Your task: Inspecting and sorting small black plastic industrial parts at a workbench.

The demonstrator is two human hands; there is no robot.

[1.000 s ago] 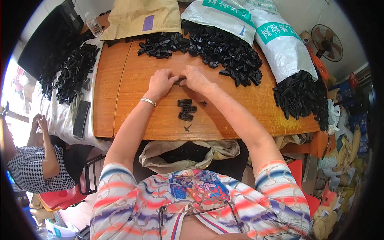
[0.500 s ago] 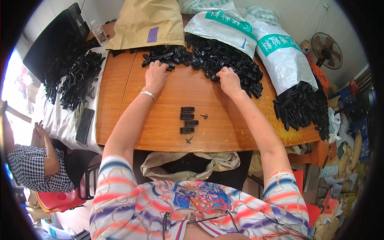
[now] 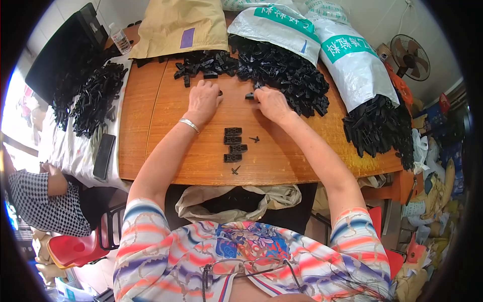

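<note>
My left hand [image 3: 202, 101] is just in front of the near edge of a loose pile of black plastic parts [image 3: 207, 64]. Its fingers are closed, and a dark bit of a part shows at the fingertips. Across from it, my right hand [image 3: 273, 104] pinches a small black plastic part [image 3: 249, 95], before a bigger heap of black parts [image 3: 282, 70]. Between my forearms, several black ribbed blocks [image 3: 233, 132] form a short column on the wooden table [image 3: 186, 161]. Two thin black pieces [image 3: 255, 139] lie beside and below this column.
A brown sack [image 3: 181, 25] and white sacks with green bands [image 3: 347, 50] stand along the far side. More black parts [image 3: 372, 126] spill out at right; others lie on a white cloth at left, near a phone [image 3: 103, 157]. An open sack [image 3: 191, 204] hangs below the table edge. Someone sits at left.
Both hands have drawn back from the piles toward me and closer together. A black part now shows in my right fingers. The person at left has lowered their hands.
</note>
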